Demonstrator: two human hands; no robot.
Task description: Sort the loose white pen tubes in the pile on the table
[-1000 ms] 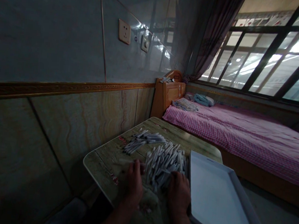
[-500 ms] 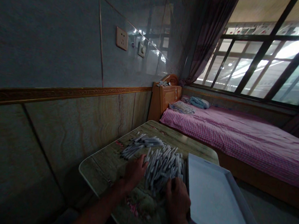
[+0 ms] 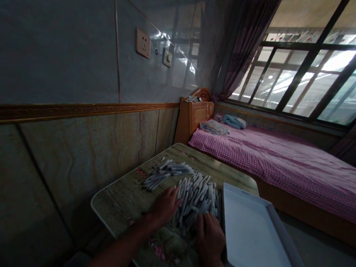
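A loose heap of white pen-like sticks (image 3: pixel 196 196) lies on a small table, many pointing away from me. My left hand (image 3: pixel 166 205) rests against the heap's left side, its fingers stretched forward and touching the sticks, and I see nothing gripped in it. At the heap's near right edge is my right hand (image 3: pixel 210 235), fingers bent together. Its fingertips are partly hidden, so what they hold, if anything, does not show. Behind my left hand, a smaller group of the same sticks (image 3: pixel 169 171), some with dark ends, is spread out.
A shallow white tray (image 3: pixel 253 232) lies right of the heap, close to my right hand. The wood-patterned table (image 3: pixel 118 198) stands near a tiled wall (image 3: pixel 119 141). Beyond it is a bed (image 3: pixel 270 160) with a pink checked cover and a wooden headboard (image 3: pixel 194 114).
My left hand has shifted slightly right and nearer, its fingers straighter along the heap. My right hand has turned a little, its fingers closer together. The view has shifted slightly.
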